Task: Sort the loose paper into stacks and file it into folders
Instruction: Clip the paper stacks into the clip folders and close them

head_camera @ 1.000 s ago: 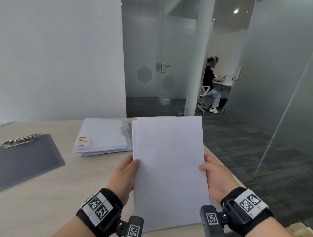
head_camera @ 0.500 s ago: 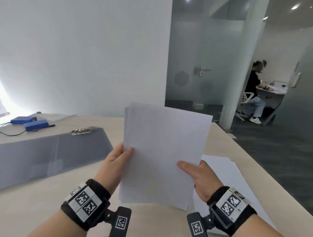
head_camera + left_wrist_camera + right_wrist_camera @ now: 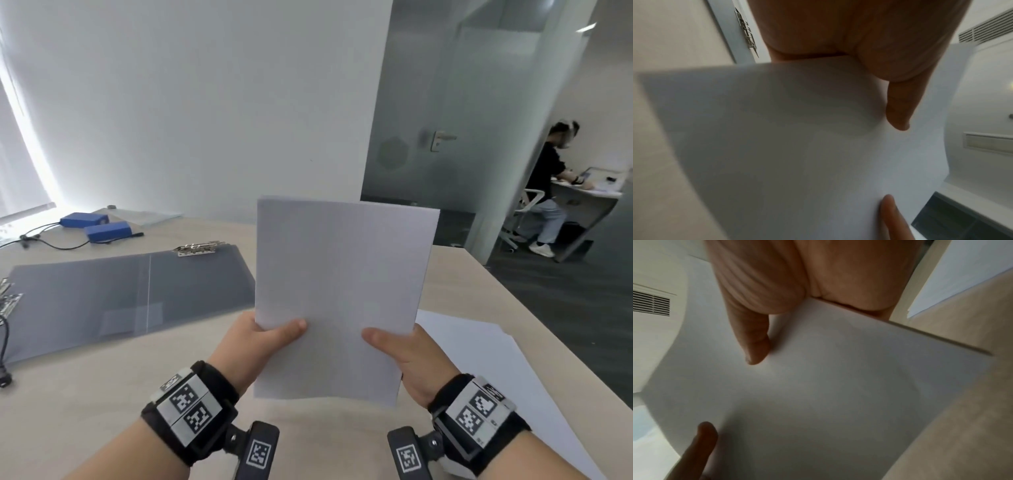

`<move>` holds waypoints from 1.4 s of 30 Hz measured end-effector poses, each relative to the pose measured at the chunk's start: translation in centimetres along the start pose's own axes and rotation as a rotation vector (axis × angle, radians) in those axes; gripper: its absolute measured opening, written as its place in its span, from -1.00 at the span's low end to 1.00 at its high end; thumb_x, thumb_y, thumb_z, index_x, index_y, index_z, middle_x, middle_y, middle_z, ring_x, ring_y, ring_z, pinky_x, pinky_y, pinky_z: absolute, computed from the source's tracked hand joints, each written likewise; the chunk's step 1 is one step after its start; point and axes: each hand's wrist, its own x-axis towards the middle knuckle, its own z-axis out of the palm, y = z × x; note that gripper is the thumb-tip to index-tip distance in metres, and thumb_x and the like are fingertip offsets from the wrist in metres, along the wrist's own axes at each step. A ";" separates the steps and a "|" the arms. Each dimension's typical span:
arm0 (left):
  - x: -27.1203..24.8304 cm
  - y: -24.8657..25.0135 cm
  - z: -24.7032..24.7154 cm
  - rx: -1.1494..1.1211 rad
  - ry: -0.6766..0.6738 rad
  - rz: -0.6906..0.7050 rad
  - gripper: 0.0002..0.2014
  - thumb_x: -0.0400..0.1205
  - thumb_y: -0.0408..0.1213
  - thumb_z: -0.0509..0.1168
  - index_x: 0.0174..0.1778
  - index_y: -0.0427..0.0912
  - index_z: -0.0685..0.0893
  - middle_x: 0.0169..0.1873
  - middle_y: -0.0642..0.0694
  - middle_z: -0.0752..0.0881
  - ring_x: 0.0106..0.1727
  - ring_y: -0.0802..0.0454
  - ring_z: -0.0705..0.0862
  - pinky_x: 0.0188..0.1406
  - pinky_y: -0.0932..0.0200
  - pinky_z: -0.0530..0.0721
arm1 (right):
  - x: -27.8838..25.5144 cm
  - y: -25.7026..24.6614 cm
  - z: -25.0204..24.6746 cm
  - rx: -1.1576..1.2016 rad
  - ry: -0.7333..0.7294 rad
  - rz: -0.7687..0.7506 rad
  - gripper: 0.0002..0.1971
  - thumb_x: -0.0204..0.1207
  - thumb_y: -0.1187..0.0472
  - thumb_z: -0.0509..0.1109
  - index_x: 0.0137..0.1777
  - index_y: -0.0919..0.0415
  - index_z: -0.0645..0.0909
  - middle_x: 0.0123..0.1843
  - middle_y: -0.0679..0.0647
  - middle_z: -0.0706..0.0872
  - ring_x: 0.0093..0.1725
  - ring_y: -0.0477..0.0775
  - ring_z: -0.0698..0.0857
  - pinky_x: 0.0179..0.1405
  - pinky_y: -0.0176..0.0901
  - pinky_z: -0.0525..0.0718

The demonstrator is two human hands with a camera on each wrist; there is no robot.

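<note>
I hold a stack of white paper [image 3: 339, 274] upright above the table, its lower half between both hands. My left hand [image 3: 263, 337] grips the left edge with its thumb across the front. My right hand [image 3: 400, 346] grips the right edge the same way. The wrist views show each thumb [image 3: 898, 112] [image 3: 754, 344] pressed on the paper [image 3: 797, 146] [image 3: 838, 386]; the other fingers are hidden behind the sheets. An open grey folder [image 3: 113, 301] with a metal clip [image 3: 198, 248] lies flat to the left. More loose white sheets [image 3: 496, 370] lie on the table at the right.
Two blue boxes [image 3: 96, 226] with a black cable sit at the far left by the window. The beige table's [image 3: 85, 394] right edge drops to dark carpet. Beyond a glass partition a person [image 3: 544, 192] sits at a desk.
The view has swung left, bringing the open grey folder in beside the stack. Both hands have slid lower on the paper, thumbs now nearer its middle.
</note>
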 end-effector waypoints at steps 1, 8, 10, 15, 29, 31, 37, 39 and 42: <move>0.1 0.3 -0.1 0.001 0.005 0.001 -0.59 0.36 -0.14 0.61 0.11 -0.20 0.86 0.09 -0.19 0.86 0.13 -0.19 0.84 0.17 -0.09 0.73 | 0.2 -0.1 0.0 0.012 0.002 -0.008 -0.19 0.01 -0.20 0.82 0.25 0.20 0.78 0.24 0.22 0.82 0.30 0.22 0.78 0.53 0.33 0.52; -1.0 -1.9 -1.1 0.156 -0.031 -0.111 -0.58 0.41 -0.13 0.64 0.16 -0.14 0.82 0.05 -0.09 0.88 0.13 -0.11 0.85 0.18 -0.06 0.77 | -0.8 2.0 0.1 -0.051 -0.041 0.075 -0.38 0.10 -0.19 0.78 0.18 -0.01 0.83 0.26 0.16 0.82 0.31 0.17 0.78 0.51 0.30 0.55; -1.1 -2.1 -1.4 0.206 -0.030 -0.124 -0.60 0.44 -0.07 0.60 0.15 -0.12 0.82 0.04 -0.07 0.88 0.09 -0.07 0.86 0.21 -0.11 0.77 | -0.8 2.0 0.1 -0.071 -0.021 0.092 -0.49 0.26 -0.08 0.72 0.20 0.06 0.82 0.26 0.12 0.83 0.30 0.13 0.78 0.50 0.27 0.57; 0.0 -0.3 -2.8 0.364 -0.006 -0.109 -0.67 0.52 0.02 0.55 0.10 -0.10 0.83 -0.03 -0.02 0.89 0.01 -0.03 0.87 0.17 -0.13 0.79 | -0.2 1.1 0.8 -0.318 0.014 0.089 -0.85 0.67 0.08 0.43 0.18 -0.05 0.75 0.10 -0.16 0.87 0.15 -0.09 0.82 0.33 0.03 0.71; 6.7 2.0 -16.6 1.670 0.018 -0.469 -0.40 0.69 0.25 0.18 0.59 0.00 0.50 0.55 -0.05 0.53 0.52 -0.09 0.54 0.50 0.00 0.51 | 3.6 5.3 3.3 0.033 0.290 0.237 -0.82 0.66 0.26 0.42 0.16 0.32 0.77 0.06 0.20 0.88 0.04 0.26 0.86 0.21 0.21 0.74; 7.9 1.3 -18.9 1.719 0.052 -0.559 -0.19 0.55 0.39 0.23 0.67 0.05 0.36 0.62 -0.05 0.43 0.56 -0.12 0.51 0.53 -0.07 0.51 | 3.9 5.4 3.4 0.061 0.292 0.235 -0.81 0.67 0.28 0.40 0.18 0.34 0.76 0.09 0.23 0.87 0.07 0.30 0.85 0.26 0.27 0.72; 9.4 0.0 -20.6 1.675 0.085 -0.649 -0.04 0.44 0.43 0.40 0.64 -0.08 0.36 0.51 -0.08 0.58 0.48 -0.12 0.59 0.45 0.02 0.55 | 4.1 6.3 3.0 0.112 0.270 0.279 -0.73 0.64 0.26 0.41 0.26 0.37 0.72 0.17 0.30 0.84 0.15 0.39 0.82 0.34 0.41 0.64; 9.4 0.2 -20.7 1.720 0.082 -0.630 -0.08 0.43 0.46 0.39 0.59 -0.06 0.43 0.47 -0.05 0.62 0.45 -0.11 0.62 0.40 0.03 0.58 | 4.1 6.3 3.0 0.137 0.267 0.285 -0.72 0.63 0.26 0.40 0.27 0.38 0.71 0.18 0.32 0.83 0.16 0.41 0.81 0.35 0.41 0.64; 9.1 0.9 -20.4 1.850 0.041 -0.576 -0.23 0.49 0.45 0.32 0.45 -0.04 0.57 0.33 -0.03 0.71 0.33 -0.08 0.69 0.20 0.07 0.63 | 4.2 6.3 3.3 0.173 0.264 0.282 -0.70 0.62 0.26 0.39 0.29 0.39 0.70 0.19 0.33 0.82 0.19 0.43 0.79 0.37 0.43 0.61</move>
